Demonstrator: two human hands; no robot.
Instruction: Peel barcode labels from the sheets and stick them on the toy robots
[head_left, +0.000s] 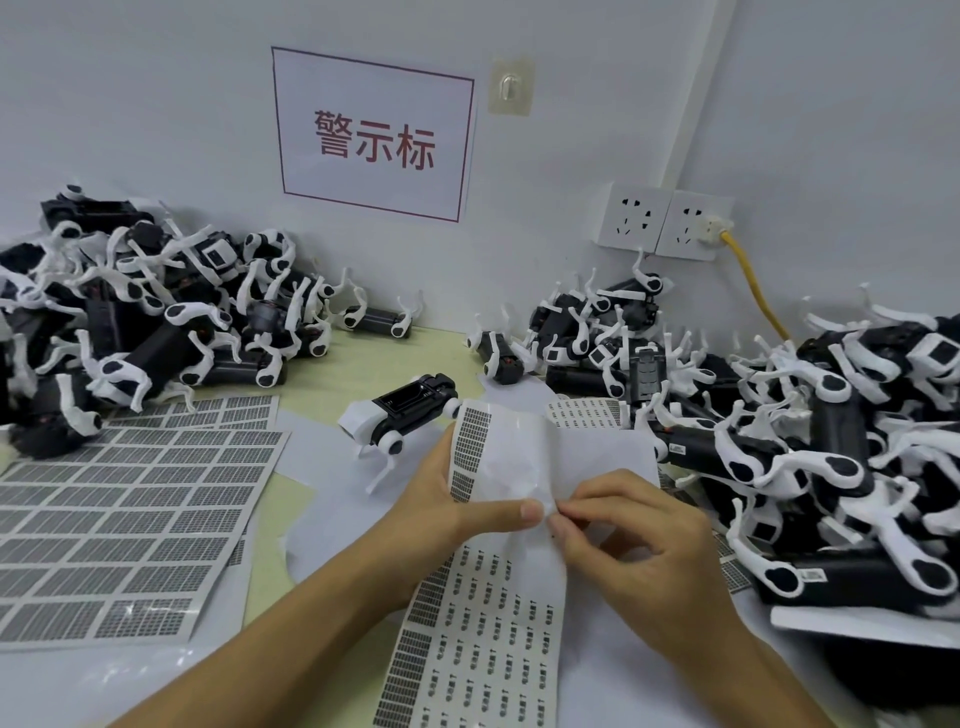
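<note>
My left hand (457, 512) grips a mostly bare label sheet (514, 457), thumb lying across its lower edge, with one column of barcode labels left along its left side. My right hand (631, 540) pinches at the sheet's edge right by the left thumb tip; whether a label sits between the fingers is hidden. Under both hands lies another label sheet (478, 639) with small printed labels. One black-and-white toy robot (402, 415) lies alone on the table just beyond the held sheet.
A heap of toy robots (135, 322) fills the back left, another heap (810, 441) the right side. Full barcode sheets (130, 509) lie at the left. On the wall are a red-lettered sign (374, 137), sockets (660, 221) and a yellow cable (756, 286).
</note>
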